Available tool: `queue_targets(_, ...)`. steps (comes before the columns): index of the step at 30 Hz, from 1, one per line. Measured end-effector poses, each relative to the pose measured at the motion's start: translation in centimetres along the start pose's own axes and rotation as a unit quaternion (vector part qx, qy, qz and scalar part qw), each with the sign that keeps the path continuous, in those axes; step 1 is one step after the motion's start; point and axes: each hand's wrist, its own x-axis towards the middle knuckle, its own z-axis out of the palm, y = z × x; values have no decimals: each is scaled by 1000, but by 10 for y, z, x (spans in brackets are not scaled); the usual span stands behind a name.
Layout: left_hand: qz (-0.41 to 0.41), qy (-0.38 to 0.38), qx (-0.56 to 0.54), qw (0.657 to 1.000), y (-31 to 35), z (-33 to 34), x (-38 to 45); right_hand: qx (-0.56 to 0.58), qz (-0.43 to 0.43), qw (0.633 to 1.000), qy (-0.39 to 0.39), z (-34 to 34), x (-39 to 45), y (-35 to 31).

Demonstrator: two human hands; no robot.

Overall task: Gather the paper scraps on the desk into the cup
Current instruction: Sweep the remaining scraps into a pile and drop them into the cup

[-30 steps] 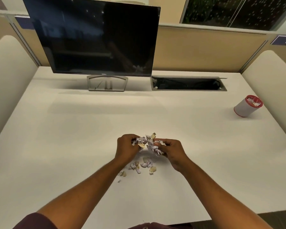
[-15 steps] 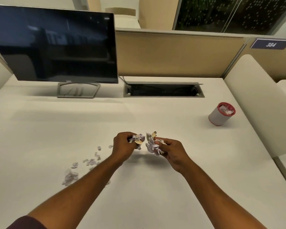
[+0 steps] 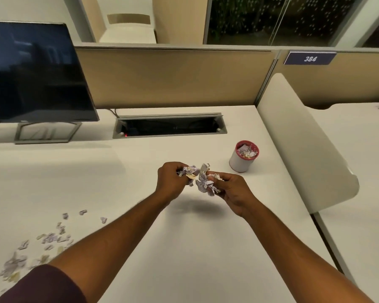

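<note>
A wide white desk (image 3: 140, 248) fills most of the frame, backed by a tan partition panel (image 3: 173, 77) across the upper middle. A dark, switched-off monitor (image 3: 35, 73) stands on its grey stand at the upper left. To its right, in the middle of the frame, an open grey cable tray (image 3: 169, 126) is sunk into the desk top. A cream curved side divider (image 3: 304, 141) runs down the right side, and a small blue plate reading 384 (image 3: 310, 59) sits on the partition at the upper right.

Two bare forearms reach up from the bottom edge to the centre of the frame, the left one coming out of a dark maroon sleeve (image 3: 39, 285). The left hand (image 3: 170, 179) is curled closed around a small bunch of crumpled paper scraps (image 3: 189, 171). The right hand (image 3: 232, 191), just beside it, has its fingers curled in around a larger bunch of scraps (image 3: 205, 182). Both hands are raised above the desk, casting a shadow below them.

The white cup with a red rim (image 3: 244, 156) stands upright right of centre, near the right hand, already holding paper pieces. More loose scraps (image 3: 50, 238) lie scattered on the desk at the lower left, well apart from the cup.
</note>
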Motion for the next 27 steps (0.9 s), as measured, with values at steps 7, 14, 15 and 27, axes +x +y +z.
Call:
queue_targets(7, 66, -16, 50, 996, 53, 51, 51, -5, -49, 997, 61, -56, 25, -62)
queue_targets(14, 82, -21, 79, 993, 85, 85, 87, -138, -115, 975, 129, -94, 53, -112)
queue_targets(15, 81, -21, 82, 993, 86, 89, 92, -191, -125, 962, 147, -97, 58, -116)
queue_targets(27, 48, -14, 70, 996, 65, 104, 105, -753, -153, 636, 67, -85, 107, -99)
